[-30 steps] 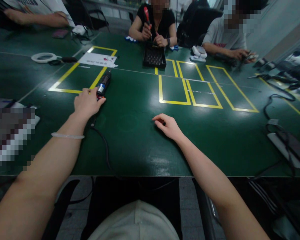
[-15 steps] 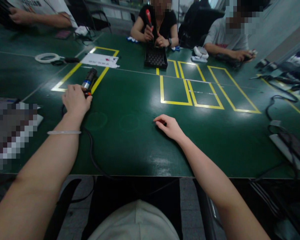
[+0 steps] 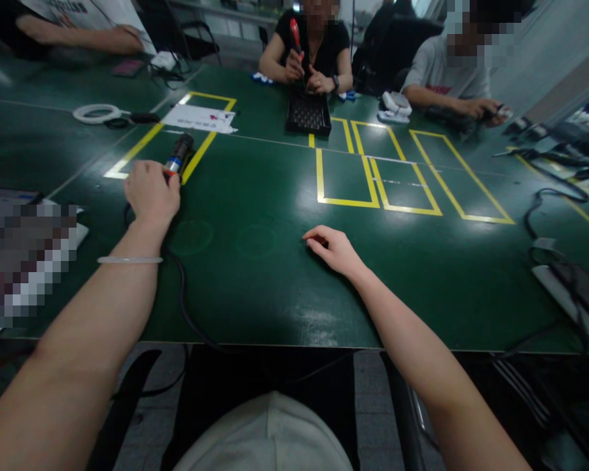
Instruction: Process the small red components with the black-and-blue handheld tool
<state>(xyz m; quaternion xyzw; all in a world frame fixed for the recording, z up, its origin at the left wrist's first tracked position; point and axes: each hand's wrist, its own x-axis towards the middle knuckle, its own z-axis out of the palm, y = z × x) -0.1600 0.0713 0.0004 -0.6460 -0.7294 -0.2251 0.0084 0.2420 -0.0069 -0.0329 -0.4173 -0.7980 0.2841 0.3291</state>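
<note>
On the left, my left hand (image 3: 151,193) is closed around the near end of a corded tool with a black and silver barrel (image 3: 177,157). The barrel carries a blue band, and an orange-red part shows by my fingers. Its black end points away from me, over the right side of a yellow-taped frame (image 3: 200,157). The grip lies hidden under my palm. My right hand (image 3: 334,250) rests on the green table (image 3: 275,294) with its fingers loosely curled, thumb close to the index finger. I see nothing in it.
A paper sheet (image 3: 199,119) lies inside the taped frame, beside a white ring (image 3: 97,114). A black cable (image 3: 184,294) runs to the front edge. Across the table, a person holds a red-handled tool (image 3: 295,36) over a black tray (image 3: 308,116). More cables (image 3: 544,191) lie right.
My left hand has shifted slightly forward with the tool. My right hand stays in place, and the view has turned a little.
</note>
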